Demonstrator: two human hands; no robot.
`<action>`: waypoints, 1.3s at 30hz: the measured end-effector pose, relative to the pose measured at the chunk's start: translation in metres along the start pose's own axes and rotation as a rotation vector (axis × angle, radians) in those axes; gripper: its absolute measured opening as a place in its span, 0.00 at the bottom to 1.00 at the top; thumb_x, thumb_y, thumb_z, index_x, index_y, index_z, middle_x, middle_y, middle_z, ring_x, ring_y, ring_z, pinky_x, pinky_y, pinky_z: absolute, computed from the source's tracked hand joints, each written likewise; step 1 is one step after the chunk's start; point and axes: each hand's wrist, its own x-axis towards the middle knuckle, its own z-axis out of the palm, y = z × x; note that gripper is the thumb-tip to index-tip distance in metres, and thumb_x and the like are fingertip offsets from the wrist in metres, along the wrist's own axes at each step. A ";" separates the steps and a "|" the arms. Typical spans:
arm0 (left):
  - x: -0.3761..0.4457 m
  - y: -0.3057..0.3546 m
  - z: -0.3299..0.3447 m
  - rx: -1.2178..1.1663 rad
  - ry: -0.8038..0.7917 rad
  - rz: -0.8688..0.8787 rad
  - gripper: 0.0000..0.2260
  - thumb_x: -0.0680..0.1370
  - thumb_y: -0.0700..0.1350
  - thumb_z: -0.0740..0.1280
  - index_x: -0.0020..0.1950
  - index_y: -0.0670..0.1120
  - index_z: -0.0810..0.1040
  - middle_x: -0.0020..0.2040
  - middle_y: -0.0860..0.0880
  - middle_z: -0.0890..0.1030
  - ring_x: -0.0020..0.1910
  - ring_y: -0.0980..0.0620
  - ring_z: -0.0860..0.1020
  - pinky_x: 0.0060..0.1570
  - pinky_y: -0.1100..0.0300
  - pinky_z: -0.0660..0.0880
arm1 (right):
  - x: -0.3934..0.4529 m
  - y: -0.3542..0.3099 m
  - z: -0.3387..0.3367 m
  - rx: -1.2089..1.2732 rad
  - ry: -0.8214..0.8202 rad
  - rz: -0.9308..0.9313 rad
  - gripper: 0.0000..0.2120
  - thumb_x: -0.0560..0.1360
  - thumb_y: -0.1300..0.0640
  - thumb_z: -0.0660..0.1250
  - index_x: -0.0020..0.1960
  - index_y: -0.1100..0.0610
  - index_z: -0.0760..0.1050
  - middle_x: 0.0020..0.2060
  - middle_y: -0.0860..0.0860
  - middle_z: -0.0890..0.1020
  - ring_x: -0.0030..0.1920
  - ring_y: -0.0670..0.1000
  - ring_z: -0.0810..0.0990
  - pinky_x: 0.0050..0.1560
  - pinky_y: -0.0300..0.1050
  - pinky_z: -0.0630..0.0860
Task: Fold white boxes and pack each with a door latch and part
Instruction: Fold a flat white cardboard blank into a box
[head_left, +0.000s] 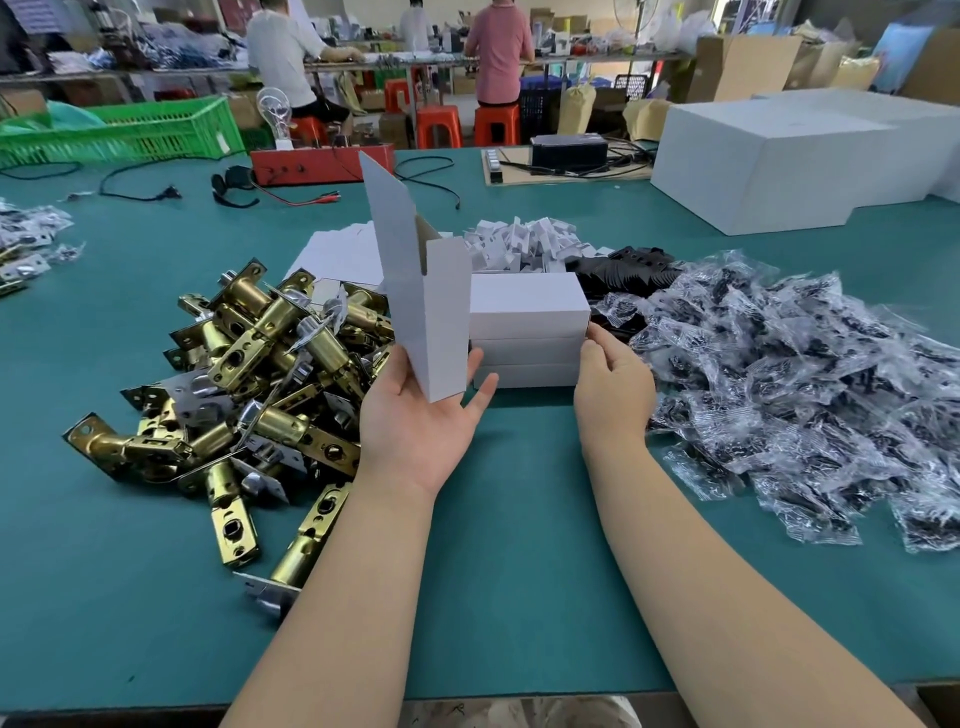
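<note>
On the green tabletop (493, 545), three closed white boxes (527, 332) sit stacked. Left hand (421, 415) grips an unfilled, open-ended box (415, 291); right hand (613, 384), relaxed, touches the stack. Many brass latches (260, 374) and bagged parts (805, 384) remain.

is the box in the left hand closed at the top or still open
Open: the box in the left hand stands upright, its top flap sticking up unfolded.

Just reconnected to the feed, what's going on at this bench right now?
A person is packing door latches. The left hand holds a folded white box upright, its top flap open. The right hand touches the end of a stack of closed white boxes. Brass latches are piled on the left, bagged parts on the right of the green table.
</note>
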 end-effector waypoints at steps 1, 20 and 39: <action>0.000 0.000 0.000 0.007 -0.003 0.001 0.18 0.84 0.52 0.53 0.70 0.50 0.73 0.68 0.43 0.75 0.64 0.41 0.75 0.56 0.44 0.72 | 0.000 0.000 0.000 0.007 -0.001 0.004 0.18 0.78 0.58 0.57 0.63 0.49 0.78 0.52 0.44 0.80 0.51 0.46 0.76 0.50 0.41 0.69; -0.006 -0.007 0.010 0.525 -0.017 -0.083 0.13 0.82 0.46 0.54 0.55 0.41 0.76 0.36 0.47 0.82 0.23 0.55 0.72 0.17 0.67 0.64 | -0.039 -0.033 -0.022 0.233 -0.356 -0.414 0.27 0.67 0.47 0.64 0.67 0.45 0.67 0.62 0.47 0.74 0.64 0.44 0.72 0.65 0.46 0.68; -0.006 -0.018 0.010 0.831 0.025 0.134 0.14 0.81 0.55 0.58 0.58 0.53 0.80 0.56 0.42 0.80 0.54 0.44 0.80 0.38 0.56 0.79 | -0.027 -0.021 -0.016 0.312 -0.539 -0.427 0.20 0.70 0.53 0.62 0.60 0.56 0.68 0.49 0.28 0.77 0.52 0.32 0.75 0.49 0.27 0.70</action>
